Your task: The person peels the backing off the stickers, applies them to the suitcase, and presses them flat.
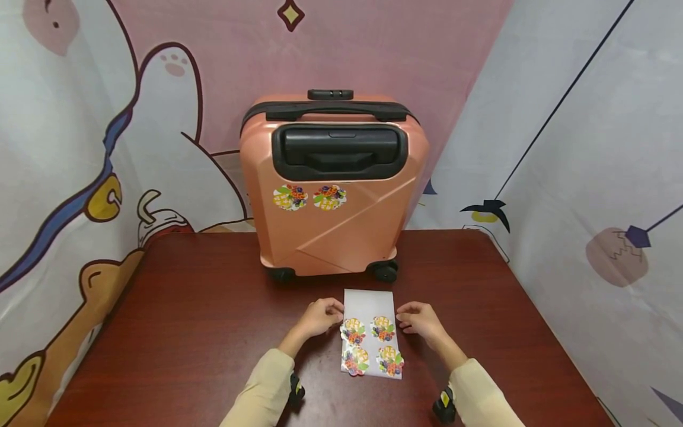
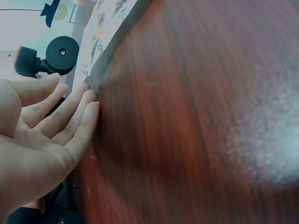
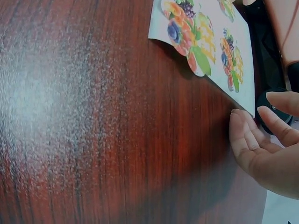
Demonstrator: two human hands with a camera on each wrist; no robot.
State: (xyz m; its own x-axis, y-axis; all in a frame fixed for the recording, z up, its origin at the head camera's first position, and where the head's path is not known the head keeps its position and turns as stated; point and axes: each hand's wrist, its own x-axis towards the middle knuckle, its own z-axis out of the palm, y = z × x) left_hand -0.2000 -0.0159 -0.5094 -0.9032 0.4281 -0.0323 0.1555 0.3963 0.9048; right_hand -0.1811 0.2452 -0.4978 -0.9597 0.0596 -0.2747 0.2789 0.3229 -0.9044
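A white backing sheet (image 1: pixel 368 301) lies on the table in front of the suitcase, bearing several fruit stickers (image 1: pixel 382 328). Some stickers stick out past the sheet's side edges. To its left rests my left hand (image 1: pixel 320 318), fingers loosely bent close to the edge; the left wrist view shows this hand (image 2: pixel 51 126) with an empty palm. On the other side is my right hand (image 1: pixel 421 321), fingertips close to the right edge. Seen from the right wrist, this hand (image 3: pixel 266 144) has relaxed fingers around nothing. Whether fingertips touch the paper I cannot tell.
An upright pink suitcase (image 1: pixel 341 237) with black handles and wheels stands at the table's back. Two similar fruit stickers (image 1: pixel 329 197) are on its left front. The dark red wooden table (image 1: pixel 203 320) extends to both sides; a cartoon-printed cloth (image 1: pixel 181 118) hangs behind.
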